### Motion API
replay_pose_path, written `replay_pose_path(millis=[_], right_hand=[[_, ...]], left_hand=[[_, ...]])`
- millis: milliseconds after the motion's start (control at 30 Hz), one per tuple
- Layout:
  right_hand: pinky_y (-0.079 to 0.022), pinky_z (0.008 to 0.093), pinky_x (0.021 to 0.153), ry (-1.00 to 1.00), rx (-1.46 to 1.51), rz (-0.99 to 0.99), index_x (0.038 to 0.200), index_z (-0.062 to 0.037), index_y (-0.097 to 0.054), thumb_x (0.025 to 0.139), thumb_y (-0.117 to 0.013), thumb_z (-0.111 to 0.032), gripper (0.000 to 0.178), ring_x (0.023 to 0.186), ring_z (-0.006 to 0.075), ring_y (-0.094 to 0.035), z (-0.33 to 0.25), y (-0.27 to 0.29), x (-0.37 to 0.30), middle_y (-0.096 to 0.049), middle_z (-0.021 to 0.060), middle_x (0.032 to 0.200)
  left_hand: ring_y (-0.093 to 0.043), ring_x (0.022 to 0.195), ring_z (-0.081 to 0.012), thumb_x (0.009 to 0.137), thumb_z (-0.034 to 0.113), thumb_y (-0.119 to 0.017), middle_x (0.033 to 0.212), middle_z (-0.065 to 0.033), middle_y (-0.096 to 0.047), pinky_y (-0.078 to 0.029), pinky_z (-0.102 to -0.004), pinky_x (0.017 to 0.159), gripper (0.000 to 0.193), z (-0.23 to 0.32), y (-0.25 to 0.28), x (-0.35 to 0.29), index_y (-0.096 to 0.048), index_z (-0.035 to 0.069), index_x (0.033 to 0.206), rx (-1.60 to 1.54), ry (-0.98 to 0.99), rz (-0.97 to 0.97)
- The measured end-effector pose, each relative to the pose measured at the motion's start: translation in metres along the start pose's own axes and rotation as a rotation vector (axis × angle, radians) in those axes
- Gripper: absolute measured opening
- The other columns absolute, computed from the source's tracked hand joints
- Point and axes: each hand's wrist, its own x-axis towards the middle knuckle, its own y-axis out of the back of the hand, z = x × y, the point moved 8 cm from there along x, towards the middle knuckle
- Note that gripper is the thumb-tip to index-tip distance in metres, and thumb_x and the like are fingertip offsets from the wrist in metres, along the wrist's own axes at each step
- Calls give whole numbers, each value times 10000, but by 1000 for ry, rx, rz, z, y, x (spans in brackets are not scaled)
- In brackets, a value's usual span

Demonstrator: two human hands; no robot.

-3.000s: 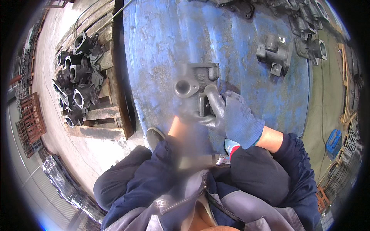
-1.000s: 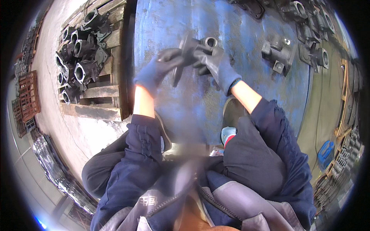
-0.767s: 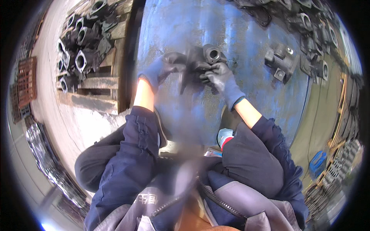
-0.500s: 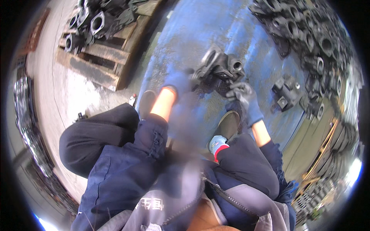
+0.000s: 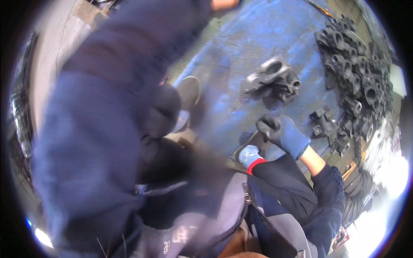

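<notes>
My right hand (image 5: 286, 132), in a blue glove with dark grey fingers, hangs over the floor by my right shoe. Its fingers are curled in, and I see nothing held in them. Just beyond it a dark metal casting (image 5: 275, 79) with a large round bore and a smaller tube end lies on the blue surface, apart from the hand. My left arm (image 5: 107, 86) reaches far forward across the left side. Only the wrist and a sliver of glove show at the top edge, so the left fingers are hidden.
Another casting (image 5: 325, 121) lies right of my right hand. Beyond it a large heap of similar dark castings (image 5: 352, 64) covers the right side. My shoes stand on the blue surface (image 5: 241, 38). Part of a wooden pallet (image 5: 90, 13) shows at the upper left.
My left arm has swung from beside the casting far forward, its hand nearly leaving the top edge. My right hand has drawn back from the casting, fingers curling. The view has shifted.
</notes>
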Motion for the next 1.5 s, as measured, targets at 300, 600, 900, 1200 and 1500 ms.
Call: replay_pose_path(millis=[300,600,900,1200,1500], right_hand=[[-518,464,671,135,-521,-305,760,-46,-712,910,-588,-439,438,679,380,-662,6,-84,10,-658,220,710],[-535,432,639,-12,-999,-507,918,-78,-702,891,-606,-310,253,714,307,-698,70,-87,18,-709,190,853],[-538,424,645,-49,-1034,-567,953,-80,-703,868,-622,-272,224,709,299,-701,72,-85,25,-714,180,869],[-542,418,671,-68,-1012,-539,978,-73,-711,844,-637,-243,229,703,298,-702,72,-65,4,-717,174,875],[-546,413,697,-143,-602,-289,1004,-66,-720,821,-652,-215,246,698,297,-703,18,-56,16,-720,168,882]], left_hand=[[-694,955,-344,793,269,-617,1039,-204,-709,-550,-425,831,302,-185,72,-215,-758,64,965,271,441,-325],[-647,1142,-336,834,286,-606,1191,-145,-691,-520,-434,926,357,-285,-195,-397,-738,89,1102,-9,1043,-622],[-638,1158,-323,849,241,-625,1217,-150,-678,-515,-430,944,348,-260,-260,-485,-707,70,1141,-206,1199,-522],[-630,1175,-309,864,197,-644,1243,-155,-664,-511,-426,963,349,-228,-282,-512,-675,52,1180,-345,1260,-385],[-622,1191,-295,879,153,-663,1269,-160,-650,-507,-422,982,361,-270,-286,-494,-644,33,1220,-438,1107,-164]])
